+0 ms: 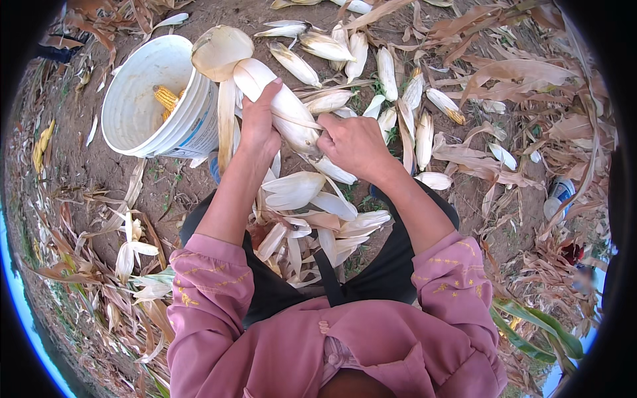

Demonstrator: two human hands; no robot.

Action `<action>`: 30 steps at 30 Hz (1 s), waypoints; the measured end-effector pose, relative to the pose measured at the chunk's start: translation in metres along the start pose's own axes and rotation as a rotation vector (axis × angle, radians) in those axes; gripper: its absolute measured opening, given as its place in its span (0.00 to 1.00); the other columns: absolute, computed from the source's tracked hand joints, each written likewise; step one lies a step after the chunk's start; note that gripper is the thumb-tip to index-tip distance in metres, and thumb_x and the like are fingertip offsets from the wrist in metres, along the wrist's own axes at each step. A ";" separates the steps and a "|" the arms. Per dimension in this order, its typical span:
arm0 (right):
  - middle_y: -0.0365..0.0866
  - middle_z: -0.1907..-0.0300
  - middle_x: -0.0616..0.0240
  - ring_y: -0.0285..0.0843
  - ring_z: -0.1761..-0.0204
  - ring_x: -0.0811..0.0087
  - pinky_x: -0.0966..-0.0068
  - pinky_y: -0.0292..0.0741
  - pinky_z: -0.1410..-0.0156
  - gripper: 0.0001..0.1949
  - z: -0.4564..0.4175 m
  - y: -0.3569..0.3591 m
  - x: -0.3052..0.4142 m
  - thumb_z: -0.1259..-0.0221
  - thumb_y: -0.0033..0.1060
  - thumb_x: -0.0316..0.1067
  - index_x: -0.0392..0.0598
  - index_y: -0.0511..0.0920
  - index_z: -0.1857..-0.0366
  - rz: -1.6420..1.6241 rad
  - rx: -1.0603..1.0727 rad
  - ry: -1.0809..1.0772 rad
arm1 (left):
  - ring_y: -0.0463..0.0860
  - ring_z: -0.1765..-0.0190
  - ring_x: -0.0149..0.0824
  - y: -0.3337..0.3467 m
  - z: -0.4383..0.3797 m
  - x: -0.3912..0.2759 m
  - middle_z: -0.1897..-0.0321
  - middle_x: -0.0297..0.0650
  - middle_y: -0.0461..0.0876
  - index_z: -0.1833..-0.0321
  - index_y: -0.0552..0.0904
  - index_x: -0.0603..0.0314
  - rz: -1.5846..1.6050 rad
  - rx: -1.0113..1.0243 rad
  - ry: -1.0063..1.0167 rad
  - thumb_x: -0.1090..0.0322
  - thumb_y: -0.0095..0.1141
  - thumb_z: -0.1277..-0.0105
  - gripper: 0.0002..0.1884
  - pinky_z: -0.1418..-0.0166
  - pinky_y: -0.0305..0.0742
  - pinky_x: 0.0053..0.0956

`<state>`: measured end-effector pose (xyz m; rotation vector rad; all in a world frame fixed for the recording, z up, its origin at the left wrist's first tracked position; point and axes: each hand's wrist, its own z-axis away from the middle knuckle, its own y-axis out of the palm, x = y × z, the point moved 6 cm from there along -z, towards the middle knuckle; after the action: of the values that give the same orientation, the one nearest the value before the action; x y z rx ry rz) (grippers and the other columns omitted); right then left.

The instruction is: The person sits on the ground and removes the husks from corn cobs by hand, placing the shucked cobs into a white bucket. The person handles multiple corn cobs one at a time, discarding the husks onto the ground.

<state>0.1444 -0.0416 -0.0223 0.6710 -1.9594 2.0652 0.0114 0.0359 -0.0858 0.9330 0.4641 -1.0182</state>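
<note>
An ear of corn (pixel 293 117) in pale husk is held at a slant above the ground. Around its middle, my left hand (pixel 261 119) is closed with the thumb on top. The fingers of my right hand (pixel 353 144) pinch the husk at the ear's near end. A peeled-back husk leaf (pixel 222 52) sticks out past the far end, and a long strip hangs beside my left wrist. To the left stands a white plastic bucket (pixel 149 94), tilted in view, with a few bare yellow cobs (pixel 166 98) inside.
Several unhusked ears (pixel 295 64) lie on the soil ahead and to the right. Loose husks (pixel 293 191) are heaped between my legs. Dry corn stalks and leaves (pixel 517 74) cover the right side. Another white bucket (pixel 558 198) lies at far right, and yellow cobs (pixel 44 144) at far left.
</note>
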 end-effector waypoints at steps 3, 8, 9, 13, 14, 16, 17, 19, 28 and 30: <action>0.80 0.78 0.56 0.81 0.74 0.57 0.64 0.75 0.68 0.06 0.001 -0.002 -0.002 0.46 0.57 0.33 0.45 0.75 0.68 -0.117 -0.095 0.011 | 0.77 0.51 0.37 -0.002 -0.005 -0.001 0.53 0.41 0.75 0.44 0.66 0.62 -0.022 0.022 0.014 0.68 0.64 0.41 0.25 0.46 0.75 0.37; 0.78 0.76 0.62 0.77 0.74 0.72 0.72 0.72 0.68 0.05 -0.001 0.005 -0.009 0.43 0.57 0.32 0.42 0.75 0.69 -0.513 -0.019 0.103 | 0.79 0.57 0.35 -0.001 -0.006 0.006 0.58 0.41 0.76 0.44 0.67 0.62 0.001 0.114 -0.115 0.67 0.64 0.41 0.26 0.53 0.78 0.35; 0.77 0.77 0.65 0.75 0.75 0.74 0.74 0.71 0.69 0.06 -0.002 0.007 -0.009 0.41 0.56 0.32 0.41 0.75 0.69 -0.585 0.010 0.106 | 0.79 0.58 0.35 0.000 -0.006 0.009 0.58 0.41 0.76 0.44 0.67 0.62 0.019 0.125 -0.162 0.66 0.64 0.41 0.26 0.54 0.78 0.34; 0.71 0.80 0.76 0.66 0.77 0.83 0.79 0.65 0.72 0.09 -0.001 0.020 -0.012 0.37 0.53 0.34 0.40 0.75 0.71 -0.807 0.101 0.172 | 0.83 0.59 0.39 0.006 0.000 0.011 0.60 0.43 0.81 0.45 0.73 0.64 -0.017 0.151 -0.150 0.65 0.60 0.38 0.20 0.54 0.81 0.36; 0.70 0.80 0.77 0.64 0.78 0.84 0.80 0.63 0.73 0.09 -0.001 0.023 -0.014 0.36 0.52 0.35 0.41 0.75 0.72 -0.911 0.110 0.191 | 0.83 0.60 0.39 0.008 0.001 0.012 0.60 0.44 0.81 0.45 0.73 0.65 0.005 0.167 -0.177 0.64 0.60 0.38 0.20 0.55 0.81 0.36; 0.68 0.80 0.80 0.60 0.79 0.87 0.83 0.60 0.74 0.09 -0.002 0.027 -0.013 0.36 0.51 0.36 0.44 0.75 0.73 -1.123 0.135 0.223 | 0.83 0.60 0.39 0.010 0.002 0.013 0.60 0.44 0.81 0.45 0.72 0.65 0.049 0.191 -0.225 0.64 0.59 0.37 0.20 0.56 0.82 0.35; 0.69 0.80 0.79 0.61 0.79 0.86 0.84 0.59 0.75 0.10 0.000 0.029 -0.013 0.37 0.53 0.36 0.44 0.76 0.74 -1.205 0.173 0.282 | 0.83 0.60 0.39 0.011 0.004 0.013 0.60 0.44 0.81 0.45 0.72 0.66 0.054 0.217 -0.241 0.64 0.59 0.38 0.20 0.56 0.82 0.35; 0.70 0.79 0.78 0.62 0.79 0.86 0.84 0.58 0.75 0.10 0.003 0.023 -0.006 0.40 0.55 0.38 0.45 0.76 0.77 -1.362 0.251 0.404 | 0.83 0.61 0.39 0.014 0.007 0.013 0.61 0.44 0.81 0.45 0.72 0.66 0.066 0.269 -0.276 0.63 0.59 0.38 0.21 0.56 0.82 0.35; 0.69 0.80 0.79 0.61 0.79 0.88 0.88 0.57 0.76 0.09 0.006 0.031 -0.009 0.41 0.56 0.37 0.46 0.77 0.75 -1.621 0.374 0.529 | 0.82 0.62 0.38 0.024 0.017 -0.003 0.59 0.44 0.78 0.42 0.68 0.64 -0.136 0.276 -0.110 0.65 0.57 0.37 0.22 0.58 0.82 0.33; 0.71 0.80 0.78 0.62 0.78 0.86 0.86 0.60 0.74 0.11 0.002 0.027 -0.013 0.40 0.58 0.38 0.44 0.76 0.76 -1.226 0.275 0.371 | 0.82 0.61 0.37 0.019 0.011 -0.001 0.59 0.44 0.77 0.41 0.67 0.63 -0.139 0.258 -0.110 0.66 0.56 0.37 0.23 0.58 0.82 0.33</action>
<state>0.1440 -0.0441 -0.0520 1.0630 -0.6796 1.4526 0.0264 0.0313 -0.0707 1.0784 0.3128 -1.2709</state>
